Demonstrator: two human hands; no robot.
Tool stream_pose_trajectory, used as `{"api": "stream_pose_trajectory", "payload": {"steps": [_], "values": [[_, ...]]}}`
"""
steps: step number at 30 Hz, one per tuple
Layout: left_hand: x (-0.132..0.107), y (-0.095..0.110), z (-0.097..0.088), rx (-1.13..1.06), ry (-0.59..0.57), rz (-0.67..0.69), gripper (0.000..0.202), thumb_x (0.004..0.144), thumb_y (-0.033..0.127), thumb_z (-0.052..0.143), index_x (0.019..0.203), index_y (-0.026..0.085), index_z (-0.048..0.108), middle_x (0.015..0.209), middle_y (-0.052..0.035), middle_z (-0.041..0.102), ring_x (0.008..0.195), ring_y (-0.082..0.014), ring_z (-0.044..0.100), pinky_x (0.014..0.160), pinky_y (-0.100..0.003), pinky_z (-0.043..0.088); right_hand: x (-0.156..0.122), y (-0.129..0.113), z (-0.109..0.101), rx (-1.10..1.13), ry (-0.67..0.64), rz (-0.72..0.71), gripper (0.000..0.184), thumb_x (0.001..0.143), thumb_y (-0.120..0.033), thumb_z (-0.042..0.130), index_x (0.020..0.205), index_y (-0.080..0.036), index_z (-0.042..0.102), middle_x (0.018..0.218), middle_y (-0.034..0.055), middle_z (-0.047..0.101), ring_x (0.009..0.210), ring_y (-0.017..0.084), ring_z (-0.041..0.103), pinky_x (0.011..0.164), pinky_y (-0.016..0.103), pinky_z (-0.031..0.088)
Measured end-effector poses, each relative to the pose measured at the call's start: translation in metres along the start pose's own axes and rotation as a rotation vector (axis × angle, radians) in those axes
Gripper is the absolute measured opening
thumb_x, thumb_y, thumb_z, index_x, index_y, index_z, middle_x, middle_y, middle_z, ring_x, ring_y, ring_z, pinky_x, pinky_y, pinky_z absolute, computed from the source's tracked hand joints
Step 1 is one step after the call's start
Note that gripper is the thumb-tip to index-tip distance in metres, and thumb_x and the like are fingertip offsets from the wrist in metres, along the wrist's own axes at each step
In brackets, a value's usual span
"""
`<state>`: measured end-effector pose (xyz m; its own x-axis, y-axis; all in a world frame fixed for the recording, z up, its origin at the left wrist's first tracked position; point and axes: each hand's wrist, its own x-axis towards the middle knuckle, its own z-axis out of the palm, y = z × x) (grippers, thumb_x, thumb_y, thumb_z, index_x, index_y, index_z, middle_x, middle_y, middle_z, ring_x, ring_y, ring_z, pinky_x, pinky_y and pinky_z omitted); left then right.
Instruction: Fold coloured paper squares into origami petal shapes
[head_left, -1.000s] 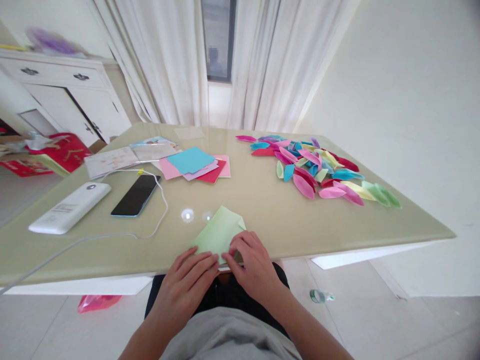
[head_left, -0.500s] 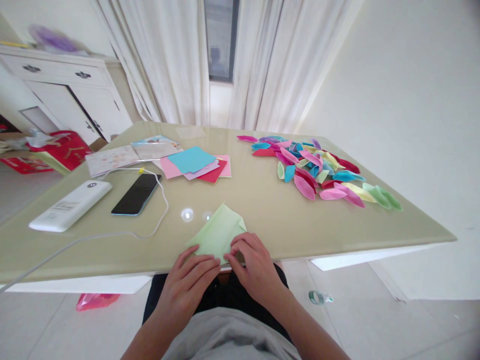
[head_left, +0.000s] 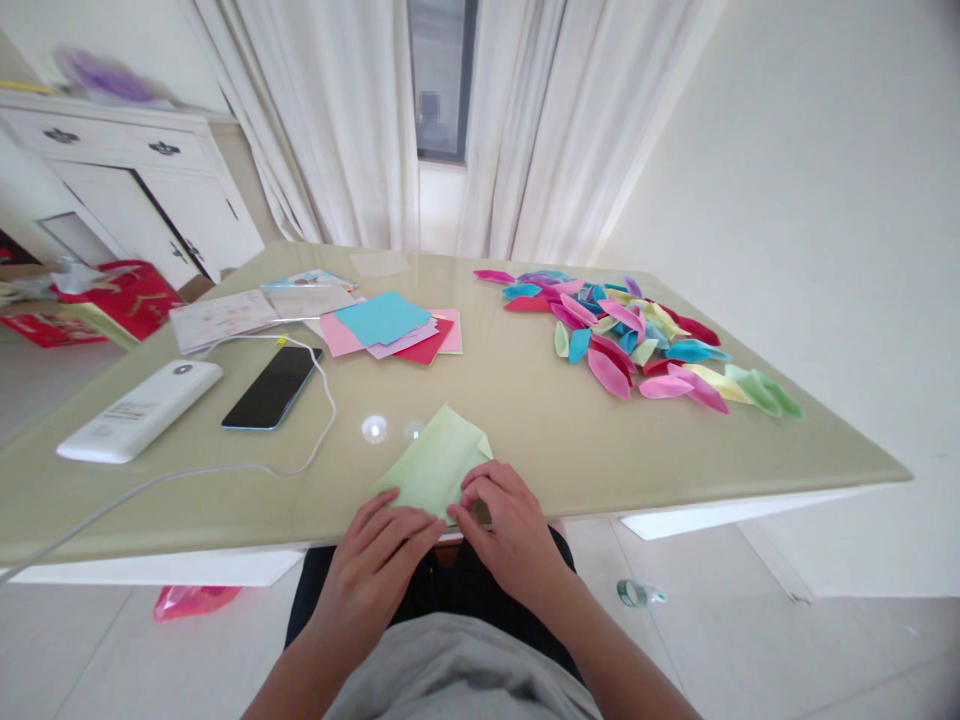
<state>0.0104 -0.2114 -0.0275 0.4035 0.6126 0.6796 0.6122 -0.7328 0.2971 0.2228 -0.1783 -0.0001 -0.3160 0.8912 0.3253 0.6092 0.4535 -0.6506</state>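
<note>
A light green sheet of paper [head_left: 435, 460], partly folded, lies at the table's near edge with a small turned-up flap at its right corner. My left hand [head_left: 382, 555] rests on its lower left edge, fingers stretched out and lying flat on the paper. On the lower right edge, my right hand [head_left: 502, 520] pinches the paper between thumb and curled fingers. The fingers of both hands cover the paper's bottom corner, and their tips are close together there.
Square coloured papers [head_left: 386, 320] lie beyond the hands. At the right is a pile of folded paper pieces [head_left: 619, 330]. A phone [head_left: 274, 388], a white power bank [head_left: 139, 410] and a white cable [head_left: 330, 400] are at the left. A bottle [head_left: 637, 593] lies on the floor.
The left thumb side has slid slightly right along the paper's bottom edge. Otherwise the hands and the green paper stay almost where they were.
</note>
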Motion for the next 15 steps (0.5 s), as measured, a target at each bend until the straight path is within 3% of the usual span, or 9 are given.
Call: {"api": "stream_pose_trajectory", "payload": {"steps": [3,7,11,15], "values": [[0.002,0.001,0.001,0.071,-0.002,-0.020,0.024,0.099,0.005,0.061,0.115,0.018,0.073,0.105,-0.0072,0.075,0.101,-0.0195,0.069,0.110,-0.045,0.049,-0.002,0.001,0.001,-0.013,0.023,-0.019,0.019,0.088,-0.012,0.079,0.087,-0.020,0.062,0.098,0.0039,0.068,0.095,0.022,0.062,0.087,0.036,0.052],[0.004,0.003,0.002,0.084,0.016,-0.001,0.024,0.097,0.003,0.061,0.111,0.018,0.073,0.103,-0.0060,0.076,0.099,-0.0193,0.069,0.111,-0.046,0.049,-0.012,0.003,0.000,-0.076,0.027,-0.141,0.010,0.098,-0.011,0.064,0.101,-0.021,0.064,0.103,0.0067,0.071,0.098,0.023,0.063,0.088,0.037,0.056],[0.005,0.004,0.000,0.085,0.024,0.021,0.026,0.097,0.003,0.061,0.115,0.017,0.073,0.104,-0.0067,0.076,0.101,-0.0199,0.068,0.112,-0.047,0.049,-0.026,0.006,-0.002,-0.197,0.030,-0.342,0.023,0.100,-0.010,0.058,0.118,-0.020,0.067,0.121,0.0113,0.072,0.117,0.026,0.063,0.102,0.042,0.057],[0.004,0.004,0.000,0.092,0.015,0.041,0.025,0.097,0.003,0.062,0.115,0.016,0.073,0.105,-0.0073,0.076,0.102,-0.0201,0.068,0.112,-0.047,0.049,-0.033,0.010,0.001,-0.214,0.081,-0.375,0.028,0.100,-0.009,0.057,0.124,-0.019,0.068,0.126,0.0115,0.073,0.126,0.025,0.062,0.106,0.042,0.059]]}}
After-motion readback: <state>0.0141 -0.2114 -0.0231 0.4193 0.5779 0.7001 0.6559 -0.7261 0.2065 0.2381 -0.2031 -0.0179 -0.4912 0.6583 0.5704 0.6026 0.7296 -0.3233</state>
